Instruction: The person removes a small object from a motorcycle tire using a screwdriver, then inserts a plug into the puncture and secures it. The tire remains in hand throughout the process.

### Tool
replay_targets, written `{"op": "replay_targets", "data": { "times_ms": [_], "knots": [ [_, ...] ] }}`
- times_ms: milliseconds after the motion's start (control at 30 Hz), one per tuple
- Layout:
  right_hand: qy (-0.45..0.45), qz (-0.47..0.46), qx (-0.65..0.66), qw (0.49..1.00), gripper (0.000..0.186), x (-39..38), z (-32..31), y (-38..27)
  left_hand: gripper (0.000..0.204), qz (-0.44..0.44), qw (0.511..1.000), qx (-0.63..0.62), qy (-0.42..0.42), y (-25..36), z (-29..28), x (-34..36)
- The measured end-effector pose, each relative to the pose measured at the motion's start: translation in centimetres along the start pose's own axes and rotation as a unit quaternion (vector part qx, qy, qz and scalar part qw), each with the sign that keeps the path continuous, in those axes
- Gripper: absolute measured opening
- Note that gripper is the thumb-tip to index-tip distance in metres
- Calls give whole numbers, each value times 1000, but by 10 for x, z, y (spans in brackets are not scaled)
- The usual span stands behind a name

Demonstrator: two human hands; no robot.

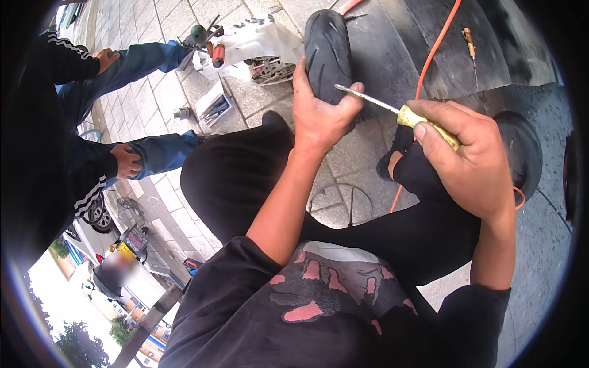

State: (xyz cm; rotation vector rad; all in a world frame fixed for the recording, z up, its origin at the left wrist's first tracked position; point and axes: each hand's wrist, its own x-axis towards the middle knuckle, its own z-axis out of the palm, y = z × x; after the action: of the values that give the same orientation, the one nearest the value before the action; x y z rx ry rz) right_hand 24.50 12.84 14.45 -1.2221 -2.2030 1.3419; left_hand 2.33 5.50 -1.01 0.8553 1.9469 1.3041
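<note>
A black treaded tire (327, 46) stands in front of me, its near end between my knees. My left hand (322, 119) grips this near end, fingers along the left side and thumb on the right. In my right hand (469, 147) is a screwdriver (406, 115) with a yellowish handle. Its metal shaft points left, and the tip is over the tire, close to my left thumb. Whether the tip touches the rubber I cannot tell. The underside of the tire is hidden by my left hand.
An orange hose (433, 52) runs over the dark mat (392, 37), where a wooden-handled pick (469, 44) lies. Beyond my left knee are a white tool bin (261, 46), a small tool box (215, 109) and a can (181, 113). A person in jeans (138, 67) sits at left.
</note>
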Motion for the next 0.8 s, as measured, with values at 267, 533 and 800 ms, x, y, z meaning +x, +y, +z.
{"op": "replay_targets", "data": {
  "times_ms": [267, 533, 800],
  "knots": [
    [-1, -3, -47, 999, 29, -2, -2, -11, 119, 22, 1000, -11, -3, 0, 4, -2],
    [-3, -121, -285, 951, 31, -21, 4, -21, 118, 167, 986, 5, -16, -22, 0, -4],
    [29, -107, -219, 969, 32, -17, -3, -27, 118, 100, 994, -38, -20, -10, 0, 1]
  ]
}}
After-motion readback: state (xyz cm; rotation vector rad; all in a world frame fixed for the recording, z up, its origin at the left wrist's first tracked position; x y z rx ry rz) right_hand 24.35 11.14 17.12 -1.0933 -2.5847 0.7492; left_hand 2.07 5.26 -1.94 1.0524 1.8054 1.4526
